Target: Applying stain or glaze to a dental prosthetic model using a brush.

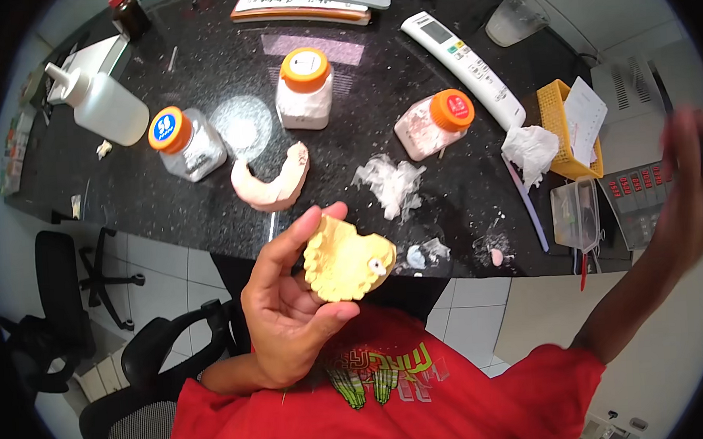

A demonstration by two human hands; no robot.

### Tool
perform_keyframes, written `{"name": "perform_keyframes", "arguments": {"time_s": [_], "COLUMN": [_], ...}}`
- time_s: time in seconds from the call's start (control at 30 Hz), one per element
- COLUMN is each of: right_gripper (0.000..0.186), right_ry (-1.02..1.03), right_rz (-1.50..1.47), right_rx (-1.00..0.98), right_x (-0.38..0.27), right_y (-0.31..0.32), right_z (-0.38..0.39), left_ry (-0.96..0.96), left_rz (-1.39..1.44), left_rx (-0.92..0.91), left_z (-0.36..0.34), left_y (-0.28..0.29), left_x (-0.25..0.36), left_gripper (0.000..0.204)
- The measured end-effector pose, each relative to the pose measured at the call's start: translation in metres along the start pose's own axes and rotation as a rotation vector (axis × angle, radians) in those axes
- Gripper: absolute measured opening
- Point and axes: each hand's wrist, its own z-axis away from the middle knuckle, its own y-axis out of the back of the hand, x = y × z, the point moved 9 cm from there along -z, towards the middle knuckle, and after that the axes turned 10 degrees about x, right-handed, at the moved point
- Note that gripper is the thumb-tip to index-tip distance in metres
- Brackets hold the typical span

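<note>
1 yellow dental cast (346, 261), toothed, rests in the left hand (288, 306).

I wear a red short-sleeved cotton T-shirt (425, 406) with a chest print in bright green and yellow: jagged block lettering beside a green skeletal hand drawing. My forearms are bare below the sleeves, and I see no watch, rings or gloves on either wrist.

Bare black counter (201, 76) lies behind three orange-capped jars (306, 87); pink cast (274, 180) and tissue (393, 181) crowd the front.
</note>
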Motion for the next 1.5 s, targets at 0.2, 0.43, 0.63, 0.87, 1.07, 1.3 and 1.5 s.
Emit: {"name": "perform_keyframes", "arguments": {"time_s": [0.2,0.43,0.63,0.87,1.07,1.3,1.5], "right_gripper": [0.019,0.019,0.017,0.012,0.011,0.011,0.011], "right_ry": [-0.083,-0.065,-0.294,-0.661,-0.665,-0.625,-0.603], "right_rz": [-0.091,-0.132,-0.287,-0.582,-0.601,-0.546,-0.51], "right_rx": [-0.34,-0.385,-0.26,-0.172,-0.159,-0.198,-0.218], "right_x": [-0.038,-0.037,-0.014,0.006,0.016,0.014,0.013], "right_y": [-0.05,-0.084,-0.041,-0.038,-0.04,-0.04,-0.04], "right_z": [0.13,0.156,0.168,0.195,0.205,0.205,0.205], "left_ry": [-0.043,0.068,0.103,-0.055,-0.083,-0.135,-0.14], "left_rz": [0.021,0.115,0.142,0.031,-0.01,-0.068,-0.09], "left_rx": [0.045,0.077,0.104,0.098,0.129,0.149,0.165], "left_z": [-0.002,0.007,0.009,0.005,0.005,0.007,0.007], "left_y": [0.0,0.001,0.0,-0.002,0.0,-0.001,-0.001], "left_x": [0.004,0.003,0.002,0.006,0.0,0.0,0.0], "left_gripper": [0.069,0.059,0.06,0.064,0.069,0.072,0.075]}}
